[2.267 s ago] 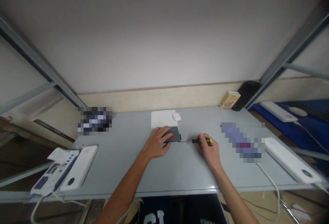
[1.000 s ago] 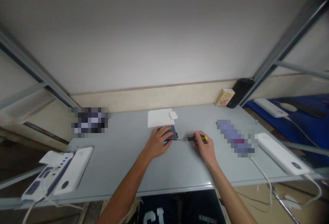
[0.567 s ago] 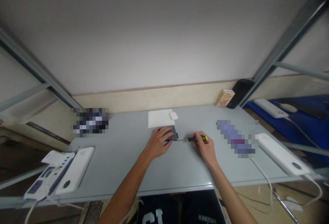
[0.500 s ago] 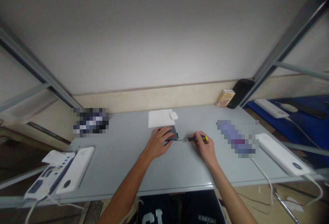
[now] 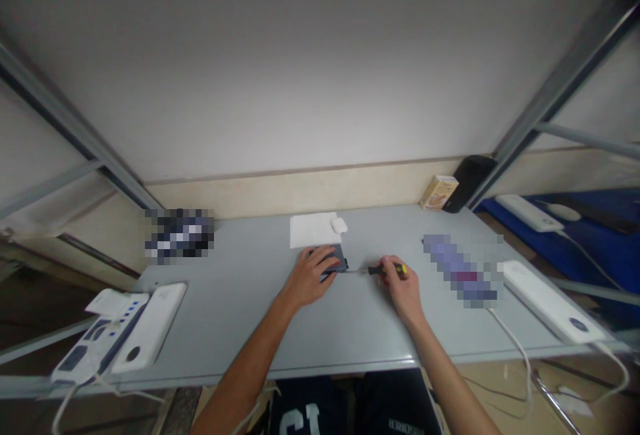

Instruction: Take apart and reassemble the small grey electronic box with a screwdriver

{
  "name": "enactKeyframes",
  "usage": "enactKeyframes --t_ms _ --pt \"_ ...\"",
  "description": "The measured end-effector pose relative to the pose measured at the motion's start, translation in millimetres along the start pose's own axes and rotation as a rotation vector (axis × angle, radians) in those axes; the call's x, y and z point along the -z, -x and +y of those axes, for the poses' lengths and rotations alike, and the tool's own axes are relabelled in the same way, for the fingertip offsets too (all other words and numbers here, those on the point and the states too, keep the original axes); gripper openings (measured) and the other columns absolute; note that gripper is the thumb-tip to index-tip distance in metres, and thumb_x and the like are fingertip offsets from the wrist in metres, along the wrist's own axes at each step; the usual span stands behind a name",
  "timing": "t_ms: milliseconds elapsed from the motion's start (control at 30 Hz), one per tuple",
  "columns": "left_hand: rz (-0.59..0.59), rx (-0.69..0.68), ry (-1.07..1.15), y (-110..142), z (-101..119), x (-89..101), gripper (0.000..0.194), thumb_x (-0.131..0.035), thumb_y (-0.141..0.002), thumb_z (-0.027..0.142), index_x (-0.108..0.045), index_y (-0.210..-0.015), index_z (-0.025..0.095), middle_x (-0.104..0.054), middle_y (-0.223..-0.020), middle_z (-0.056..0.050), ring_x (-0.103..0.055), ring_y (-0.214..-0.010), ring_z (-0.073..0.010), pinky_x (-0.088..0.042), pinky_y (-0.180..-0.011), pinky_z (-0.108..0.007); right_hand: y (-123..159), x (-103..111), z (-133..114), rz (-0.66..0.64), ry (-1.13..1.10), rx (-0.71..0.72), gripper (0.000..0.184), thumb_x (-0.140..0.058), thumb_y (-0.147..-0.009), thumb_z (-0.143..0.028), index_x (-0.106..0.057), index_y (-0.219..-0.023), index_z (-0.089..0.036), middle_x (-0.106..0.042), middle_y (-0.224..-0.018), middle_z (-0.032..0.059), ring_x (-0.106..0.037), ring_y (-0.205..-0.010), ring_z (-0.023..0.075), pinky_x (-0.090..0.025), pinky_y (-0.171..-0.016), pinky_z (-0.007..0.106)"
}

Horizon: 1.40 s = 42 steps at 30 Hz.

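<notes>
On the grey desk, my left hand [image 5: 313, 278] lies over a small dark flat box-like device [image 5: 339, 255], fingers draped across its top and thumb at the near edge, holding it down. Much of the device is covered by that hand, so its exact kind is unclear. A screwdriver [image 5: 375, 270] with a black and yellow handle is gripped in my right hand [image 5: 401, 282], its thin metal shaft pointing left. The tip reaches the device's right side; whether it touches is too small to tell.
White paper [image 5: 313, 230] with a small white case [image 5: 339, 224] lies behind the device. A white power strip [image 5: 103, 332] and white slab [image 5: 153, 325] are at left. On the right are a long white block [image 5: 545, 302], a yellow box [image 5: 439, 192] and a black speaker-like object [image 5: 473, 182].
The whole view has shifted very slightly. Both hands, the device and the screwdriver keep nearly the same positions.
</notes>
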<state>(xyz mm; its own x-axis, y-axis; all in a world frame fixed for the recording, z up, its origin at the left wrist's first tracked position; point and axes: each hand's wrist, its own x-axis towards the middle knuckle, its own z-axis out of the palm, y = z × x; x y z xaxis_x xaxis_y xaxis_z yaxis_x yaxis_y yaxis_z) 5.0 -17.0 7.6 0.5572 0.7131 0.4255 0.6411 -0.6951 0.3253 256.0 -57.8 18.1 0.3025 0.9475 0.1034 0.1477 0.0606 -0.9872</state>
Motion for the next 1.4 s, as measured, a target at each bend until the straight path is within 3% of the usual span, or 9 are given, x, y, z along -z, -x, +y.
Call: enactKeyframes --t_ms 167,367,567,1400 --pt "-0.007 -0.004 0.004 0.0 0.4 0.9 0.027 -0.061 -0.098 0.023 -0.066 -0.125 0.027 -0.06 -0.149 -0.007 -0.052 -0.142 -0.0245 -0.038 -0.116 -0.051 -0.4 -0.5 0.0 -0.088 0.005 -0.005 0.043 -0.062 -0.091 -0.062 -0.07 -0.083 -0.02 -0.06 -0.063 -0.0006 -0.053 -0.055 0.0149 -0.042 -0.052 0.026" --pt "0.003 -0.001 0.013 0.0 -0.2 0.0 0.026 -0.061 -0.099 0.024 -0.067 -0.124 0.027 -0.06 -0.149 -0.007 -0.052 -0.142 -0.0242 -0.038 -0.116 -0.05 -0.8 0.7 2.6 0.006 0.023 0.012 0.045 -0.06 -0.092 -0.063 -0.068 -0.079 -0.02 -0.06 -0.062 -0.0006 -0.051 -0.054 0.0151 -0.04 -0.052 0.026" --pt "0.003 0.001 0.005 -0.1 1.0 0.4 0.026 -0.061 -0.099 0.024 -0.067 -0.123 0.027 -0.061 -0.148 -0.006 -0.053 -0.141 -0.0237 -0.038 -0.117 -0.05 0.3 0.1 -0.3 -0.042 0.021 0.017 0.045 -0.06 -0.092 -0.062 -0.069 -0.08 -0.02 -0.058 -0.061 -0.0011 -0.05 -0.055 0.0146 -0.039 -0.052 0.026" --pt "0.002 -0.004 0.015 0.7 -0.2 0.6 0.027 -0.06 -0.1 0.024 -0.066 -0.125 0.027 -0.06 -0.149 -0.007 -0.051 -0.142 -0.0244 -0.038 -0.116 -0.05 1.0 1.4 1.4 0.019 0.028 0.03 0.041 -0.062 -0.093 -0.057 -0.068 -0.077 -0.02 -0.06 -0.063 -0.0005 -0.05 -0.055 0.0141 -0.038 -0.052 0.026"
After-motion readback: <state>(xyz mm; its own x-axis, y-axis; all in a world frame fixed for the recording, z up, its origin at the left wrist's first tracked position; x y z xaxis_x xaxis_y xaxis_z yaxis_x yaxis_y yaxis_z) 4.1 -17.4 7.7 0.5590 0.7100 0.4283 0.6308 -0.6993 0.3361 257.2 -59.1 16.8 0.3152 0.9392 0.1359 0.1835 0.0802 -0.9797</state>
